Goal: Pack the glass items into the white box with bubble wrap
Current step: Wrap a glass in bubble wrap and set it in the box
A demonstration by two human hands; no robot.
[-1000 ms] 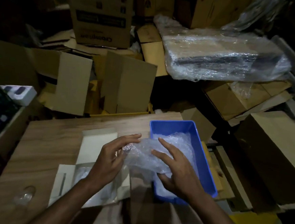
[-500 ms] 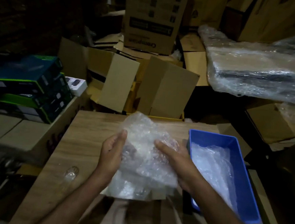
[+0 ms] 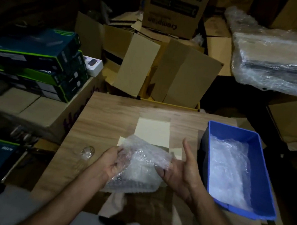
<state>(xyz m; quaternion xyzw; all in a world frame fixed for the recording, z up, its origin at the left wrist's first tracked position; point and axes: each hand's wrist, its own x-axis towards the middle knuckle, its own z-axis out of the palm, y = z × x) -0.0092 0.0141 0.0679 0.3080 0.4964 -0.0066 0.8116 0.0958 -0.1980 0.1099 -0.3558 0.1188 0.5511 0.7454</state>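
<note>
Many cardboard boxes (image 3: 180,75) behind wooden table (image 3: 108,119), dim storeroom

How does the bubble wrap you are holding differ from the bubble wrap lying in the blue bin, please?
The bubble wrap in the hands is held above the wooden table, gripped by the left hand and touched by the right hand; the bubble wrap in the blue bin lies untouched. The held sheet is bunched and folded over; the bin's sheet spreads along the floor of the blue bin. Both are clear and crinkled.
</note>
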